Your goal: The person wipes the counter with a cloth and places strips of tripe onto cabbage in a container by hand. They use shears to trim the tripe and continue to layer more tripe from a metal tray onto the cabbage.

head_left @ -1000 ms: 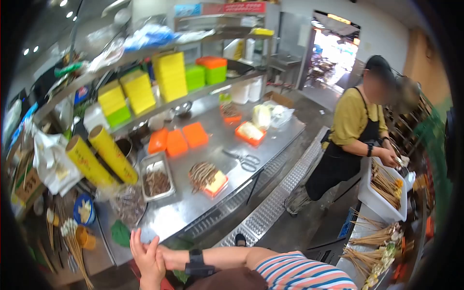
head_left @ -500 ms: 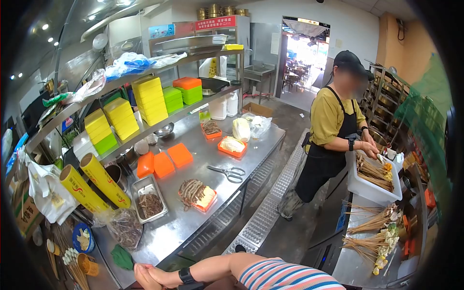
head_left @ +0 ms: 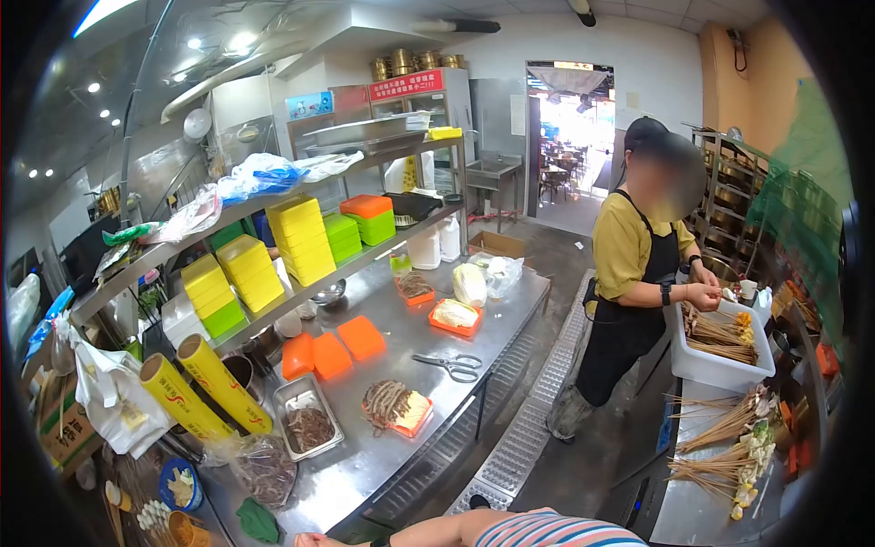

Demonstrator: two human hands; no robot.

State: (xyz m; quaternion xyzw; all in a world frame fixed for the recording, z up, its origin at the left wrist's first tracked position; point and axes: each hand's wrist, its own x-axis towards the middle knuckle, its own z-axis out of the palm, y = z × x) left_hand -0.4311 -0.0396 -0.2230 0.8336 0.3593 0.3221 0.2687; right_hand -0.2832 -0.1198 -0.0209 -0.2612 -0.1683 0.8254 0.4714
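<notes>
My right arm, in a striped sleeve, stretches leftward along the bottom edge. Only a sliver of my right hand [head_left: 314, 540] shows beside the green cloth [head_left: 258, 521]; its fingers are cut off by the frame, so what it holds is hidden. My left hand is out of view. Above lie a clear bag of dark food [head_left: 262, 474], a metal tray of dark strips [head_left: 308, 427] and an orange tray [head_left: 417, 421] with brown strips and pale yellow pieces. Scissors [head_left: 448, 366] rest on the steel counter [head_left: 365, 474].
A co-worker [head_left: 629, 246] in a black apron stands at the right over a white bin of skewers [head_left: 720, 365]. More skewers [head_left: 720, 465] lie below it. Yellow rolls [head_left: 182, 401] and a shelf with stacked boxes [head_left: 301, 242] line the left. Orange lids [head_left: 333, 354] lie on the counter.
The view has shifted, so the counter sits lower and farther right. My arm has sunk toward the bottom edge, leaving less of my hand visible. The co-worker's hands have moved slightly apart.
</notes>
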